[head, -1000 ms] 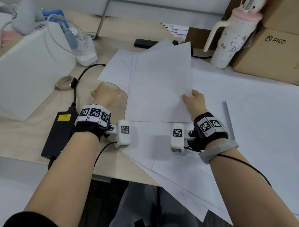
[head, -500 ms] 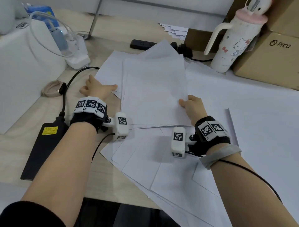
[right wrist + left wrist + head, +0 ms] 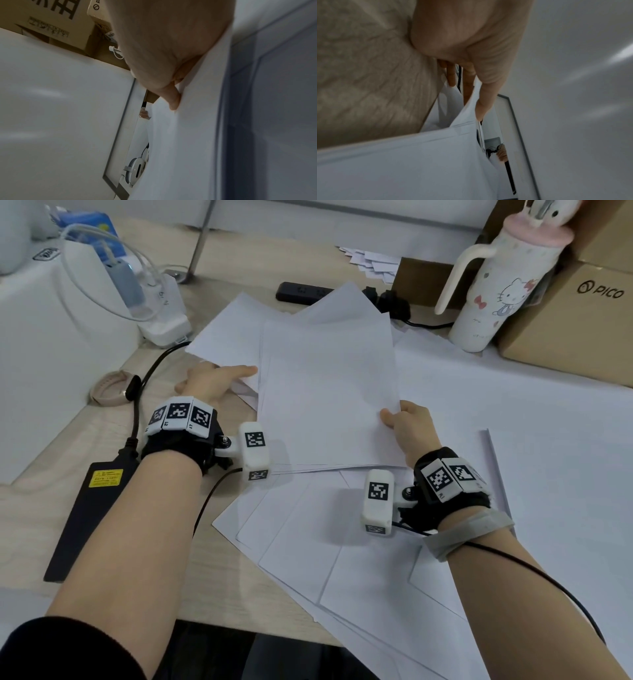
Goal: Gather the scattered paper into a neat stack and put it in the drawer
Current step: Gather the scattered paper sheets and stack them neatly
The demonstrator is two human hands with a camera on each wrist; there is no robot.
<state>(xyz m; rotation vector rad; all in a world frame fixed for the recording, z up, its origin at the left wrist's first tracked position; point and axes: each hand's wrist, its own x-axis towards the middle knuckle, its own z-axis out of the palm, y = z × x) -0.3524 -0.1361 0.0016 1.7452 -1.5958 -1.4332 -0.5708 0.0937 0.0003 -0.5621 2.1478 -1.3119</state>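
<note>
Paper [image 3: 329, 405] is held as a loose sheaf just above the worktop [image 3: 212, 577], over further scattered sheets [image 3: 342, 559]. Left hand [image 3: 209, 380] grip pinches the sheaf's left edge, thumb on top. Right hand [image 3: 411, 426] grip pinches its right edge. A bottle [image 3: 493, 289] stands behind, beside a box [image 3: 575, 320].

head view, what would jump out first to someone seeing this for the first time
White paper sheets fanned loosely over the middle of the wooden desk, with the left hand and right hand each holding a side of the top bundle. Next, the checkered marker bands on both wrists, and the cartoon-cat bottle standing at the far right beside a cardboard box.
</note>
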